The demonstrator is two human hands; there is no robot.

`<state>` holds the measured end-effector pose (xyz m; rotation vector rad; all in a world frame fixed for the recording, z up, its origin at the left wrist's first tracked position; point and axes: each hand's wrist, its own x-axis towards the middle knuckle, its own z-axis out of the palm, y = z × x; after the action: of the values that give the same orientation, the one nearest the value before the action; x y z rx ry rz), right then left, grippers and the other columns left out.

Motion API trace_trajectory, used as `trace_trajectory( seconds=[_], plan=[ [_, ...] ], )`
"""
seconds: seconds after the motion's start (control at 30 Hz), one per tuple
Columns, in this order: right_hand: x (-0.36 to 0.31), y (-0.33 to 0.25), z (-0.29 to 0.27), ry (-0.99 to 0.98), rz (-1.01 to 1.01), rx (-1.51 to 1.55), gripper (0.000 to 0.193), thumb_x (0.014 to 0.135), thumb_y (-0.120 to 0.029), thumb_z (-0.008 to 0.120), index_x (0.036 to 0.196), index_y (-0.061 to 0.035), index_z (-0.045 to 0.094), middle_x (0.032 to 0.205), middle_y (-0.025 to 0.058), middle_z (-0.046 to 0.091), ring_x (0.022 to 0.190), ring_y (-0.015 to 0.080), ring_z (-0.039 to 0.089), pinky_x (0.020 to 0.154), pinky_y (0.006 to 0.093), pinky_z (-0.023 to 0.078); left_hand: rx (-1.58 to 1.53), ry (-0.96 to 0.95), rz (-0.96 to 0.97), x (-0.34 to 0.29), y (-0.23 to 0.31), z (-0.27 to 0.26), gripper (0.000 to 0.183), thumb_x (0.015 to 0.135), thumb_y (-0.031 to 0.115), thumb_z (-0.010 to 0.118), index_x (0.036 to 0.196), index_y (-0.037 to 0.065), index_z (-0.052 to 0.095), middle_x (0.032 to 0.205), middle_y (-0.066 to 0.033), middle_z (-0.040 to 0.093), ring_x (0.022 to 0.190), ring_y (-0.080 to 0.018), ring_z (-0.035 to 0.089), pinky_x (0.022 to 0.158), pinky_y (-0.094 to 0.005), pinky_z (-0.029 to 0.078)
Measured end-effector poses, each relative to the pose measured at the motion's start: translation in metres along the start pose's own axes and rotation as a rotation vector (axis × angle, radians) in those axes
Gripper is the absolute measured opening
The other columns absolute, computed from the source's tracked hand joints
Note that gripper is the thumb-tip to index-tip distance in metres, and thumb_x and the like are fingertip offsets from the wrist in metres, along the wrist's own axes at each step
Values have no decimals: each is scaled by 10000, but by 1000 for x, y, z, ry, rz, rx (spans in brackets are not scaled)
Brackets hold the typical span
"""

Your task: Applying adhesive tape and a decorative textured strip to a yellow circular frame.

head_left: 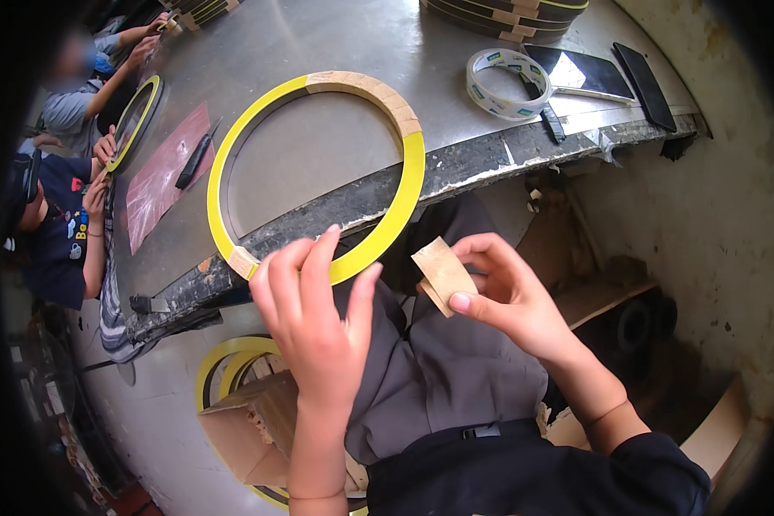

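Note:
A large yellow ring (414, 172) rests partly on the metal table and juts over its near edge. Brown tape (365, 89) wraps its far side, and a smaller tan patch (242, 261) shows at its near left. My left hand (312, 305) is at the ring's near rim, fingers spread and thumb apart; whether they touch the ring I cannot tell. Above my lap, my right hand (512, 297) pinches a folded piece of brown tape (444, 273) between thumb and fingers.
On the table (318, 34) are a tape roll (509, 83), a phone (580, 73), a black bar (644, 86), a knife (196, 161) and a pink sheet (165, 176). Stacked rings (516, 17) stand behind. Two people work at left. A cardboard box (254, 430) sits below.

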<state>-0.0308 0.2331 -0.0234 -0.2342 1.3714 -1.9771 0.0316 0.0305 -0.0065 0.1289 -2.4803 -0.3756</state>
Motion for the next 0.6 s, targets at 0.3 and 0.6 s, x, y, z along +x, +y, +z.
trace_trajectory(
  seconds=[0.3,0.6],
  plan=[
    [25,36,14,5,18,44,410,953,-87,681,1317,1,513,1212,71,624,1110,149,634,946,283,513,-235,-36,128,-14,-32,2,297,767,147,796,1046,83,715,927,-44,562,888,-250,535,863,-393,398],
    [53,58,28,-159,-224,215,402,924,-21,674,1307,-19,552,1354,111,555,1242,195,559,1048,354,485,-378,-171,186,-1,-38,-13,430,774,186,799,1166,67,668,1012,-67,605,949,-293,555,910,-419,423]
  ],
)
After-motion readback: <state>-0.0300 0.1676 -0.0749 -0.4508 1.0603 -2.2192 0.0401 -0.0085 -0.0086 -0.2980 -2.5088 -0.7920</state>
